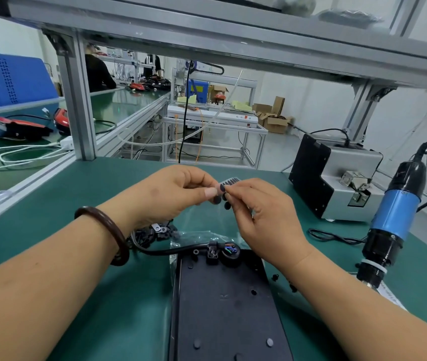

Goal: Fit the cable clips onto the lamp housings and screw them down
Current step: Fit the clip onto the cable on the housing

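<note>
Head view shows both your hands raised over the counter (50, 199), above the far end of the lamp housing (223, 308). Your left hand (178, 191) and right hand (256, 212) each pinch a small strip (229, 182) between thumb and fingertips, so neither hand is free. The strip is a thin, pale backing carrying a row of dark oval pads. A few ovals hang below its near end, and I cannot tell whether they are attached or peeling away.

The risk, as I judge it, lies in that fine pinch. Pull unevenly and a pad could flick off among the loose clips (155, 231) or onto the clear bag (202, 227), where small dark parts would be hard to pick out. Your right forearm lies across the housing's right edge, near some small black bits (275, 277) on the counter, and a careless sweep could scatter them. The screwdriver (395, 217) hangs just beside that arm, so a quick reach could set it swinging.

The housing is a flat, matte black slab with small round holes and bosses, lying lengthwise toward you. At its far end a cable clip (212, 250) sits over the black cable (160, 251), beside a round opening that shows coloured wire ends. The loose clips form a heap of small black and metal pieces. The counter is a smooth green mat, and the bag is crinkled and glossy.
</note>
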`<control>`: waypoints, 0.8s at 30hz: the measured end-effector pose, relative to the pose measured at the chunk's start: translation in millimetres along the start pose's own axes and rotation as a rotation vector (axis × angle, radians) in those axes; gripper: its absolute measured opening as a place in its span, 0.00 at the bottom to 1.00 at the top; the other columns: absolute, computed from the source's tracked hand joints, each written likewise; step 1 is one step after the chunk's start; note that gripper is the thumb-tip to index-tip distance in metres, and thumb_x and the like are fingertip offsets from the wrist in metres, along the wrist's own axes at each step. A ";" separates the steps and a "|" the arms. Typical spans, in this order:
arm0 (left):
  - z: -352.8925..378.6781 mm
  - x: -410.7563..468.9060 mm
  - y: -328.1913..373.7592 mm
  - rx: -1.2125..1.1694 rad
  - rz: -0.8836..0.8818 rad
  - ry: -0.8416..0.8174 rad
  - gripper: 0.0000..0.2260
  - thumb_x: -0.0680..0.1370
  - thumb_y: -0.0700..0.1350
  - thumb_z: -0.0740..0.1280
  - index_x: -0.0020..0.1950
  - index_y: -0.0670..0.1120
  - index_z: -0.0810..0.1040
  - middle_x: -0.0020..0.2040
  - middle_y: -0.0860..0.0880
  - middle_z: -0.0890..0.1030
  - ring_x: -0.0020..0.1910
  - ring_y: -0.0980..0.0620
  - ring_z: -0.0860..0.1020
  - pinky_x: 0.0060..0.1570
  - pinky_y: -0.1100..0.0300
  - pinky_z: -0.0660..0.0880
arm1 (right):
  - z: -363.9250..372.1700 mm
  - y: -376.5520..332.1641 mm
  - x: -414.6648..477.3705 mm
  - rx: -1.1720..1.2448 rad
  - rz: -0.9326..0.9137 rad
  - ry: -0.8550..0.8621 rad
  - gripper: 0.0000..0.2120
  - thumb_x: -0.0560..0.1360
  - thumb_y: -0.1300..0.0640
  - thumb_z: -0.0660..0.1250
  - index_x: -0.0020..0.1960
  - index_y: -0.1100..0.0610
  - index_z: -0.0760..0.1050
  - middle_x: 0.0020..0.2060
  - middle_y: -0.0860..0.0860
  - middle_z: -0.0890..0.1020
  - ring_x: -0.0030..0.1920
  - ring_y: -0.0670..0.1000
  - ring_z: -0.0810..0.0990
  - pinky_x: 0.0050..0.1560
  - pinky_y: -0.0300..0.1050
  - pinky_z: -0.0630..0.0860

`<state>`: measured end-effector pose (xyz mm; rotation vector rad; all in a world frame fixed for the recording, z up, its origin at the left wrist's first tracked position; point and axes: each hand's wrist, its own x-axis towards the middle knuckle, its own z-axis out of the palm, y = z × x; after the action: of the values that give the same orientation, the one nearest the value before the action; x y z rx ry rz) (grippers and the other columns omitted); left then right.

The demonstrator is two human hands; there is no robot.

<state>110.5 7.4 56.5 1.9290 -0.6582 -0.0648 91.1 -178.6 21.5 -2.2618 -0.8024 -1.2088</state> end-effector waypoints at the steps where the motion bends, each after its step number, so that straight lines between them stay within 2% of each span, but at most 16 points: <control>1: 0.9 -0.1 0.6 0.032 0.007 0.017 0.05 0.78 0.41 0.66 0.49 0.44 0.81 0.40 0.53 0.82 0.38 0.62 0.76 0.42 0.72 0.72 | -0.4 -1.0 0.2 -0.002 0.001 -0.009 0.06 0.74 0.63 0.67 0.47 0.60 0.83 0.40 0.52 0.84 0.41 0.55 0.82 0.42 0.51 0.79; 5: 5.4 1.4 1.8 0.159 0.043 0.089 0.04 0.77 0.44 0.67 0.46 0.47 0.81 0.38 0.47 0.81 0.35 0.56 0.72 0.39 0.63 0.70 | -2.1 -4.4 0.9 -0.019 0.009 -0.026 0.06 0.74 0.63 0.67 0.46 0.61 0.83 0.37 0.52 0.83 0.39 0.55 0.82 0.39 0.51 0.79; 9: 8.2 2.5 3.8 0.325 0.109 0.141 0.06 0.77 0.45 0.68 0.41 0.50 0.80 0.26 0.61 0.75 0.25 0.62 0.69 0.29 0.73 0.65 | -3.9 -6.6 2.0 -0.062 0.010 -0.054 0.07 0.75 0.61 0.66 0.44 0.60 0.82 0.34 0.53 0.82 0.36 0.56 0.81 0.35 0.52 0.78; 12: 11.5 2.7 5.5 0.376 0.149 0.158 0.07 0.77 0.44 0.68 0.39 0.53 0.79 0.26 0.66 0.75 0.27 0.65 0.71 0.30 0.75 0.65 | -4.4 -8.4 1.6 -0.083 0.007 -0.045 0.06 0.74 0.63 0.66 0.42 0.61 0.82 0.33 0.53 0.82 0.34 0.56 0.81 0.33 0.51 0.78; 17: 13.4 4.2 3.5 0.377 0.146 0.155 0.07 0.78 0.45 0.67 0.41 0.51 0.81 0.33 0.52 0.79 0.30 0.60 0.71 0.33 0.68 0.68 | -4.3 -8.0 1.3 -0.102 0.017 -0.041 0.06 0.73 0.64 0.66 0.41 0.62 0.81 0.32 0.55 0.81 0.33 0.58 0.80 0.32 0.52 0.77; 19: 14.9 3.9 4.3 0.359 0.135 0.149 0.07 0.78 0.44 0.66 0.41 0.52 0.81 0.34 0.55 0.79 0.32 0.60 0.72 0.35 0.69 0.69 | -4.8 -8.1 1.7 -0.107 0.016 -0.036 0.06 0.73 0.64 0.66 0.40 0.63 0.81 0.32 0.55 0.81 0.33 0.58 0.79 0.32 0.52 0.77; 24: 16.5 4.5 6.8 0.369 0.122 0.161 0.10 0.78 0.45 0.66 0.38 0.56 0.78 0.28 0.58 0.76 0.29 0.63 0.71 0.31 0.73 0.67 | -4.8 -9.5 2.7 -0.145 -0.010 -0.034 0.05 0.72 0.65 0.66 0.39 0.64 0.80 0.31 0.56 0.80 0.31 0.59 0.79 0.29 0.51 0.77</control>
<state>106.0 -10.4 55.9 2.2116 -0.7140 0.3048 83.1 -173.9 27.3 -2.4028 -0.7617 -1.2737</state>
